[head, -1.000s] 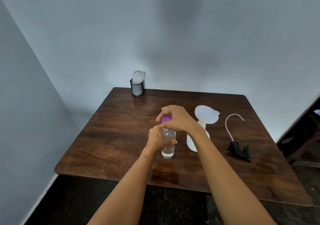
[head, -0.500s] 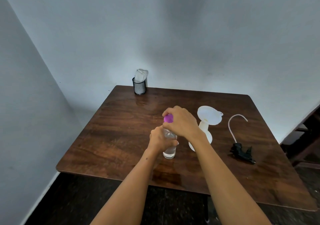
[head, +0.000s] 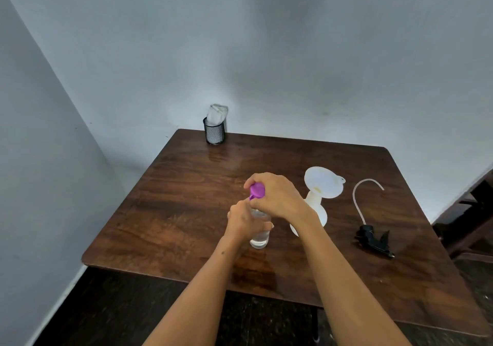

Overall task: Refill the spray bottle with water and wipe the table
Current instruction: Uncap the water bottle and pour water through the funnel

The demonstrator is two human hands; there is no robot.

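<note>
A: Change noted?
B: Purple cap (head: 257, 191), previously low under the right hand (head: 277, 196), is now seen raised; unscrewing is judged underway.
A: Holdings?
B: Clear ribbed water bottle (head: 259, 236) is grasped by the left hand (head: 244, 220); cap pinched by right fingers. Beside them: white spray bottle (head: 317, 209) under a funnel (head: 323, 183); beyond, black trigger head (head: 373, 240) on the glossy wooden surface (head: 165, 212).
</note>
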